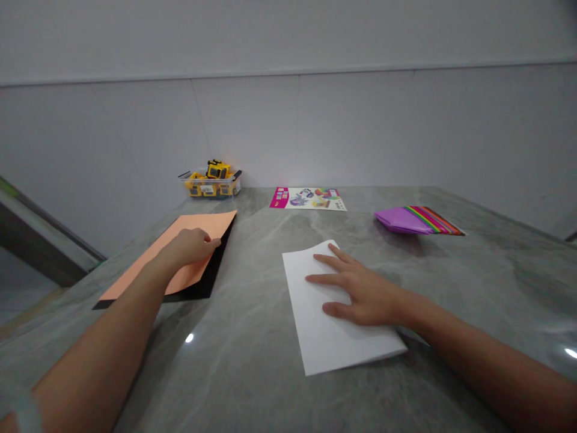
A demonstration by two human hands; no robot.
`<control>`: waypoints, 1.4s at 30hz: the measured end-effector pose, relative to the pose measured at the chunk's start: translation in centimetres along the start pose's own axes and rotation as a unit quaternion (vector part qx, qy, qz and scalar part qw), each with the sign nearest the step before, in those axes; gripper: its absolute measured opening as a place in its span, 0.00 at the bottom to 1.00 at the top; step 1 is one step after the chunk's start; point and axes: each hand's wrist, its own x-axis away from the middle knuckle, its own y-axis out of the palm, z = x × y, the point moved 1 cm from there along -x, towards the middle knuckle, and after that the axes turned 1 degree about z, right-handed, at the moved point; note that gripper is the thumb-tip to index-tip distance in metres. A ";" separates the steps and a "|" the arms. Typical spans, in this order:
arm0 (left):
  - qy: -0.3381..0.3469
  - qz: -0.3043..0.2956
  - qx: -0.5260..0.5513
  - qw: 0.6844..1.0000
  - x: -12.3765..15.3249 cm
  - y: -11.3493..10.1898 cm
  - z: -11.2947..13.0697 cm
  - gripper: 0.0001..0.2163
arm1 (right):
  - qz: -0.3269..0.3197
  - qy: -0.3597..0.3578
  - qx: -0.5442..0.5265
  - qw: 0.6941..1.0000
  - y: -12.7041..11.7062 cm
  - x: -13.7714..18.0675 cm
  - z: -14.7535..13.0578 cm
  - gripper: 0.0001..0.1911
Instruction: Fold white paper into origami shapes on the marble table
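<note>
My left hand [193, 245] pinches the right edge of an orange sheet of paper [155, 260]. That sheet lies on black paper [202, 285], its near right corner lifted a little off it. My right hand [356, 285] rests with fingers spread on a folded white sheet of paper [322, 343] in front of me. The white sheet's far edge bends up slightly, and part of its right side is hidden under my hand and forearm.
At the far left stands a clear plastic box [211, 185] with yellow toy vehicles [219, 169]. A printed colourful sheet [309, 198] lies at the back middle. To the right is a purple pack of coloured paper [406, 220]. All sit on a grey marbled table [243, 349] against a wall.
</note>
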 end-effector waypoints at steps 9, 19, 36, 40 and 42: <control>0.119 0.011 -0.002 0.993 1.4 -0.6 0.7 0.18 | 0.000 0.002 0.004 1.000 0.1 0.0 0.1 0.30; 0.122 0.020 -0.022 0.992 0.8 -0.1 1.2 0.10 | -0.001 0.005 -0.001 1.000 0.1 -0.1 0.1 0.31; 0.103 0.022 0.070 0.992 1.1 -1.9 -1.5 0.15 | -0.003 -0.001 0.005 1.000 0.2 0.1 0.2 0.31; 0.116 0.020 0.065 0.991 1.3 -1.9 -1.3 0.14 | 0.003 -0.006 -0.002 1.000 0.1 0.1 0.3 0.31; 0.124 0.011 0.063 0.990 1.6 -1.9 -1.0 0.14 | 0.005 -0.008 -0.010 1.000 0.1 0.1 0.3 0.31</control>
